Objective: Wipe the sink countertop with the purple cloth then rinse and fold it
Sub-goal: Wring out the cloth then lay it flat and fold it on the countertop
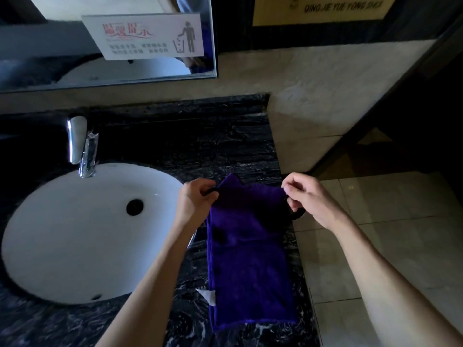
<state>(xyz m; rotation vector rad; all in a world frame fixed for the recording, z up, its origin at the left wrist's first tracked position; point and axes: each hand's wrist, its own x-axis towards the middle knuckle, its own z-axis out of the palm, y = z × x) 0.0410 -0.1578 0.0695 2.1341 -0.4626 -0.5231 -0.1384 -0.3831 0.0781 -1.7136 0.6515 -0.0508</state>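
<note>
The purple cloth (250, 266) lies lengthwise on the black marble countertop (190, 144), right of the white round sink (82, 229). Its far part is lifted and doubled over the rest. My left hand (198, 196) pinches the far left corner. My right hand (305, 196) pinches the far right corner, near the counter's right edge. A white label (208, 295) sticks out from the cloth's left edge.
A chrome faucet (81, 144) stands behind the sink. A mirror (107, 38) with a white notice sign (147, 36) hangs on the wall above. Past the counter's right edge a beige tiled floor (375, 246) lies below, beside a dark doorway.
</note>
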